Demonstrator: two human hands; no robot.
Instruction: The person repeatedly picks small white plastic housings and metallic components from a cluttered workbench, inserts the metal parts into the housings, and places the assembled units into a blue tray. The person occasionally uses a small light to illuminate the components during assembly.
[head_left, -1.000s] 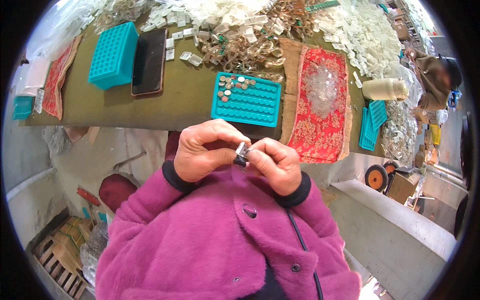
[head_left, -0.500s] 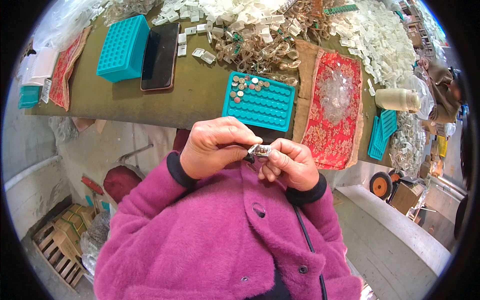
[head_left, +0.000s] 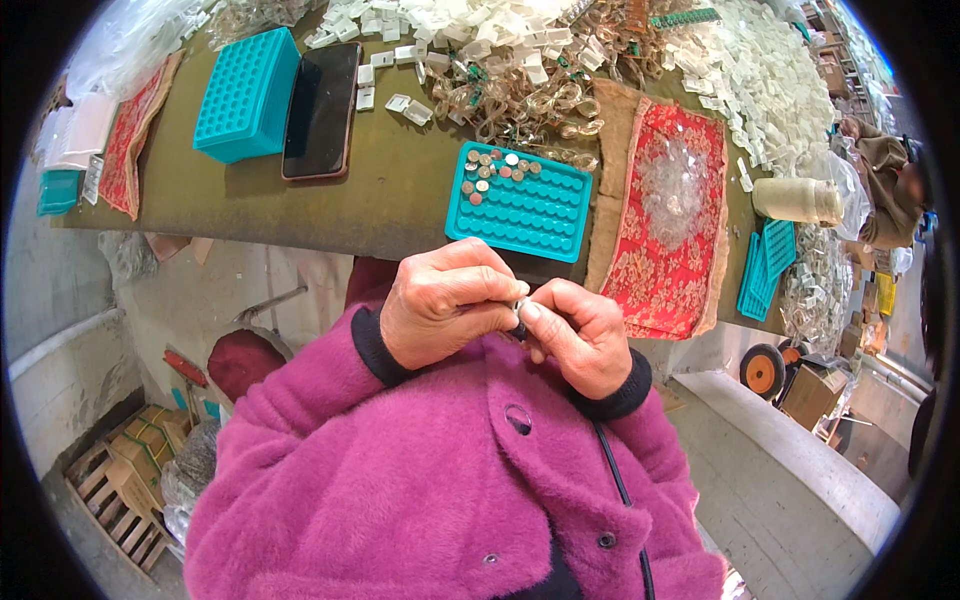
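Observation:
My left hand (head_left: 440, 305) and my right hand (head_left: 585, 335) meet in front of my chest, thumbs and forefingers pinched together. Between the fingertips is a small pale plastic case (head_left: 519, 306), mostly covered, with a dark bit beneath it. Just beyond my hands, a teal tray (head_left: 530, 230) with rows of round hollows lies at the table edge. Several coin-sized button cells (head_left: 483, 171), silver and reddish, sit in its far left part.
Beside the tray, a red patterned cloth (head_left: 655, 275) carries small clear pieces (head_left: 675, 190). White plastic cases (head_left: 760, 90) and tangled clear cords (head_left: 530, 110) are heaped at the back. A phone (head_left: 320, 115) leans by a teal tray stack (head_left: 240, 100); a jar (head_left: 797, 200) stands right.
My hands have come closer together, the right one turning inward over the small case. Its metal inside, visible before, is now covered by my fingers.

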